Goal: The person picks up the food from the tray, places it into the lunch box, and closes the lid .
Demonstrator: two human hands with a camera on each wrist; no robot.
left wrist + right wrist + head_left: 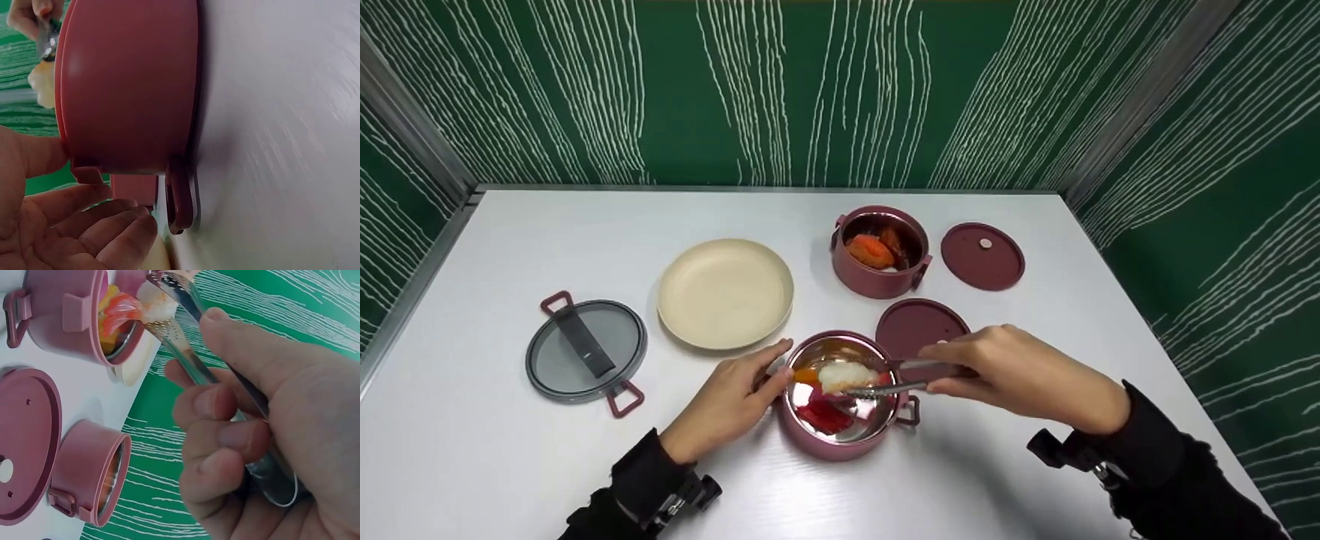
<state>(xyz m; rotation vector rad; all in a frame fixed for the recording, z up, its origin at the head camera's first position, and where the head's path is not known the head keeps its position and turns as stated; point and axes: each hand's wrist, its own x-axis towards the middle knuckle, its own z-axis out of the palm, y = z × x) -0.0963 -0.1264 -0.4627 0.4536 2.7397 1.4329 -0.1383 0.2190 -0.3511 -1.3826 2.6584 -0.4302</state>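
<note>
A pink lunch pot with a shiny metal inside stands near the front of the table. My right hand grips metal tongs, their perforated tips closed about a white, lumpy food piece at the pot's mouth. Inside the pot lie a red piece and an orange-yellow one; reflections blur the rest. At the pot's left side is my left hand, its thumb touching the rim. The other fingers extend loosely beside the side clip and a folded handle.
A second pink pot holding orange and brown food stands behind. Two dark red lids lie at the right, one partly behind my right hand. Further left are a cream plate and a grey lid with red clips.
</note>
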